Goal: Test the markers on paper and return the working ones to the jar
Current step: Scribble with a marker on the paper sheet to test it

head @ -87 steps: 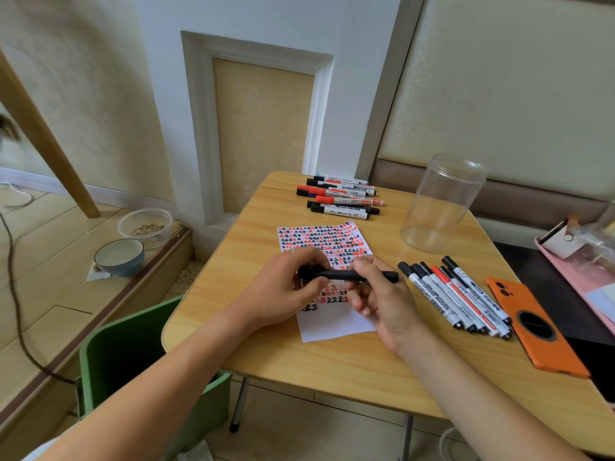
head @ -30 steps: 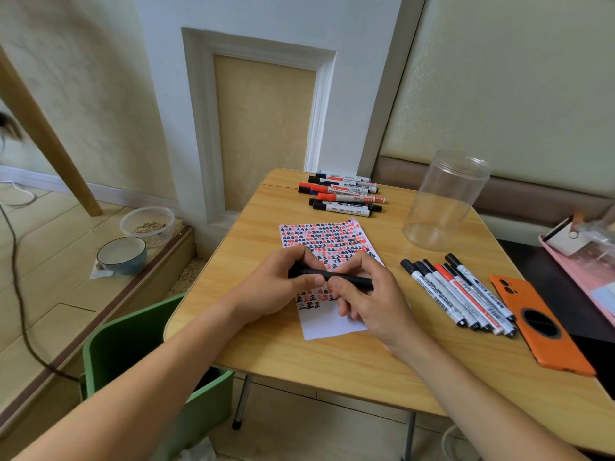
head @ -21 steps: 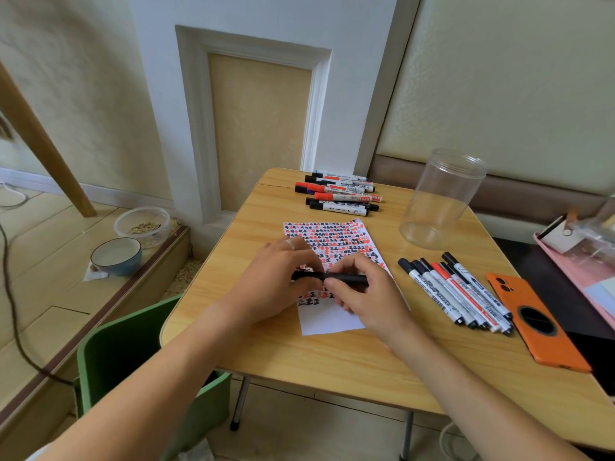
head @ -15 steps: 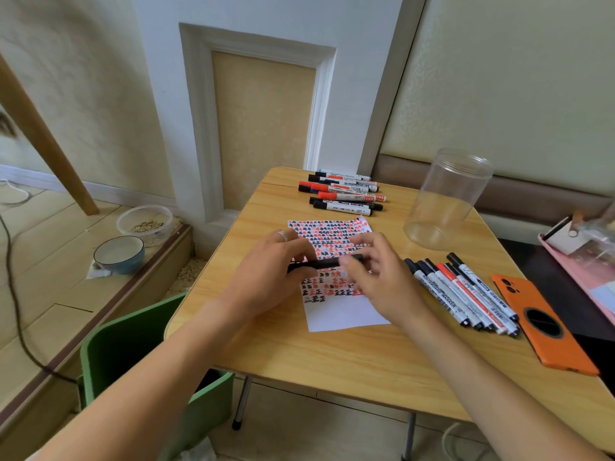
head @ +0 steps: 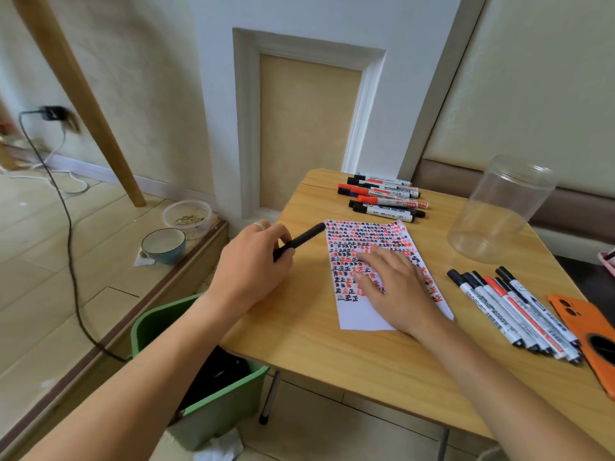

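Far left of the frame: pale wood floor, a black cable (head: 68, 241) trailing across it, a slanted wooden leg (head: 76, 94) in the upper left. Left of centre: a clear plastic tub (head: 187, 215) holding tan crumbs; touching it, a round blue bowl (head: 163, 245), contents unclear. Lower left of centre: a green bin (head: 213, 410), dark inside, tucked under the left edge of my counter (head: 299, 334).

Centre: my left hand (head: 249, 271) over that left edge, fingers curled round a black marker (head: 299, 241), its far tip at the paper's upper-left corner. The paper (head: 366, 314) is white, flat, thick with red and black marks, blank at its near end. My right hand (head: 396, 287) lies on it, fingers straight, well apart from my left hand.

Above the paper: a row of red- and black-capped markers (head: 382, 199) by the far edge. Bare woodgrain fills the near counter.

Right: a clear cylindrical jar (head: 502, 207), upright, nothing visible inside. Lower right: a second row of white-barrelled markers (head: 512, 314) beside an orange phone (head: 585, 331).
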The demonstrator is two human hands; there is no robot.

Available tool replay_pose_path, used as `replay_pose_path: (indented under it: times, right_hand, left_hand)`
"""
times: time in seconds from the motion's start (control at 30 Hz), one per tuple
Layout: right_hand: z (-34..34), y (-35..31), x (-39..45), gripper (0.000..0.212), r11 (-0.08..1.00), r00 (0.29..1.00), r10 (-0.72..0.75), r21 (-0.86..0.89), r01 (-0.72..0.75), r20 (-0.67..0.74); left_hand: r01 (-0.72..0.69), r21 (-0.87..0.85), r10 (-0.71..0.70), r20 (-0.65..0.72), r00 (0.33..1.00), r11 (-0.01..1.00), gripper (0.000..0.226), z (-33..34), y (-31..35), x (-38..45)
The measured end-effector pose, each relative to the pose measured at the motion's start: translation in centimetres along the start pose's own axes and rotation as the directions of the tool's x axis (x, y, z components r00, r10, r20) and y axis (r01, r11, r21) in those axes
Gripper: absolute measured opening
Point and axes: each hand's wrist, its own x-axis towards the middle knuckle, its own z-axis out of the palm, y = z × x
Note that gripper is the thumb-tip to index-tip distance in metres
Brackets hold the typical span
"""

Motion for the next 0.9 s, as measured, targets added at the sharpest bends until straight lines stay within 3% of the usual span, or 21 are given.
replay_pose_path:
  times: [0.1, 0.17, 0.27, 0.4, 0.5, 0.57, 0.63, 0.77, 0.83, 0.9]
  right_hand:
    - [0.3, -0.7, 0.1, 0.05, 1.0, 1.0, 0.021, -0.013, -0.021, 0.004]
    - [0.6, -1.2, 0.2, 0.051, 1.0, 1.0, 0.011, -0.014, -0.011, 0.009]
    - [1.0, -2.3, 0.1, 0.051, 1.0, 1.0, -0.019, -0.024, 0.02, 0.021]
    - [1.5, -3.3, 0.1, 0.053, 0.998, 0.998, -0.057, -0.019, 0.057, 0.015]
    - [1.7, -3.5, 0.3, 0.056, 0.998, 0.998, -0.063, -0.03, 0.063, 0.01]
    - [1.8, -3.8, 0.4, 0.058, 0.997, 0.998, -0.069, -0.032, 0.069, 0.003]
    - [1.9, -4.0, 0.4, 0.056, 0.997, 0.998, -0.068, -0.038, 0.068, 0.0]
    - [2.1, -4.1, 0.4, 0.05, 0.998, 0.998, -0.059, -0.025, 0.059, -0.006]
    - [2.2, -4.1, 0.4, 0.049, 0.998, 0.998, -0.057, -0.021, 0.057, 0.007]
    - [2.1, -4.1, 0.3, 0.048, 0.998, 0.998, -0.056, -0.016, 0.057, 0.014]
  left_hand:
    - [0.211, 0.091, -0.205, -0.067, 0.976, 0.973, 0.011, -2.1, -3.9, 0.1]
    - [0.35, 0.215, -0.366, 0.038, 0.93, 0.912, 0.009, -2.9, -7.3, -0.4]
    - [0.413, 0.41, -0.556, 0.34, 0.759, 0.813, 0.014, -3.1, -11.3, -1.8]
    - [0.494, 0.42, -0.641, 0.598, 0.481, 0.762, 0.026, -2.5, -13.4, -3.4]
    - [0.549, 0.387, -0.642, 0.646, 0.412, 0.741, 0.026, -2.1, -14.4, -4.0]
    - [0.524, 0.372, -0.625, 0.623, 0.471, 0.766, 0.023, -1.5, -15.3, -4.1]
    - [0.503, 0.335, -0.6, 0.54, 0.59, 0.796, 0.02, -0.8, -15.8, -3.8]
    - [0.517, 0.09, -0.523, 0.229, 0.821, 0.851, 0.025, -0.4, -13.4, -2.0]
    - [0.435, -0.057, -0.432, 0.059, 0.9, 0.899, 0.026, -0.6, -10.8, -1.0]
    - [0.313, -0.156, -0.321, -0.028, 0.947, 0.937, 0.028, -0.8, -7.7, -0.3]
